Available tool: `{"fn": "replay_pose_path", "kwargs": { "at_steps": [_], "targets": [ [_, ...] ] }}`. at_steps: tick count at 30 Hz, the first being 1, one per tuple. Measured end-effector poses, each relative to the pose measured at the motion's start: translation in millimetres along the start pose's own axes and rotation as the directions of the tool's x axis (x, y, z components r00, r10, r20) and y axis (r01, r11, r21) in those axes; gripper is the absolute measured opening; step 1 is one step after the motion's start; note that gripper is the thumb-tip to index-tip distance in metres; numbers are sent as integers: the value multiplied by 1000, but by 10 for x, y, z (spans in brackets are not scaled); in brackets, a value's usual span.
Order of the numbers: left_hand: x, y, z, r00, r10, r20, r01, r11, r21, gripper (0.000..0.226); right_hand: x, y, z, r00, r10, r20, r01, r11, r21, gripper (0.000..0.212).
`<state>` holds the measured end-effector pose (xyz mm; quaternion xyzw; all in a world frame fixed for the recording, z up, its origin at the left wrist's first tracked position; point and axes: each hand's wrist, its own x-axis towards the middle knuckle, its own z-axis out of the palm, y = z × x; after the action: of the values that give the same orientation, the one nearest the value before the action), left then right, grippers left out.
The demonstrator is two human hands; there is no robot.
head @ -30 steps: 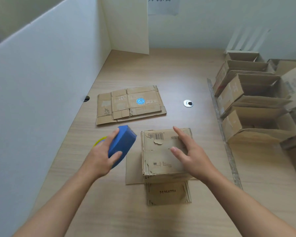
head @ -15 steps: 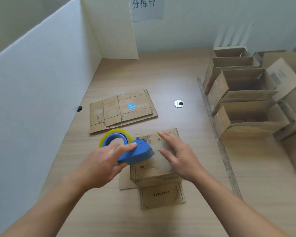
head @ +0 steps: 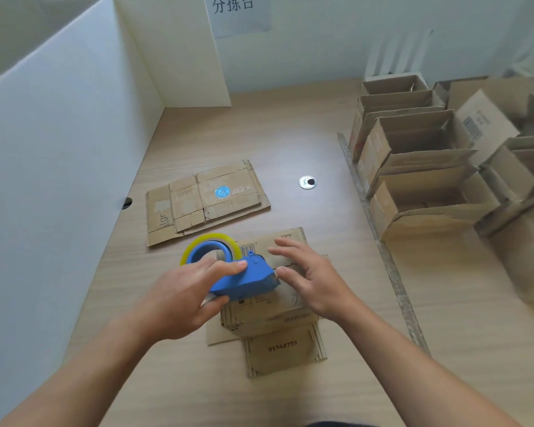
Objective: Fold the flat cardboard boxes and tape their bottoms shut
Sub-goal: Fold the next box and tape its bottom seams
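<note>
blue plastic tape dispenser [head: 247, 278] with its yellow-edged tape roll [head: 211, 238] is clamped in the left hand [head: 185, 297], fingers curled over its body and thumb beneath. directly under that grip stands the small brown cardboard box [head: 269, 306], bottom upward. the right hand [head: 312, 278], fingers straight and spread, rests on the flaps just beside the dispenser's nose. the taping step seems about to start: the next move calls for sticking the tape end down at the seam, then dragging along it while the flaps are pinned. flattened brown cardboard sheets [head: 204, 201] wait beyond the left grip.
</note>
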<state>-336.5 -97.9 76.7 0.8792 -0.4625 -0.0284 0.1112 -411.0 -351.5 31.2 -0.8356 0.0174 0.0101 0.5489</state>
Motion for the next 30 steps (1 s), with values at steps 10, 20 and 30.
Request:
{"fn": "replay_pose_path", "kwargs": {
  "at_steps": [10, 20, 30],
  "targets": [
    [42, 22, -10, 997, 78, 21, -78, 997, 15, 64, 13, -33, 57, 995, 33, -96, -32, 999, 17, 22],
    [59, 42, -68, 982, 161, 100, -168, 984, 66, 55, 2, -47, 32, 998, 33, -53, -31, 998, 47, 66],
    [70, 76, -25, 996, 56, 68, -52, 997, -61, 62, -32, 65, 116, 972, 56, -228, -34, 994, 103, 10]
  ]
}}
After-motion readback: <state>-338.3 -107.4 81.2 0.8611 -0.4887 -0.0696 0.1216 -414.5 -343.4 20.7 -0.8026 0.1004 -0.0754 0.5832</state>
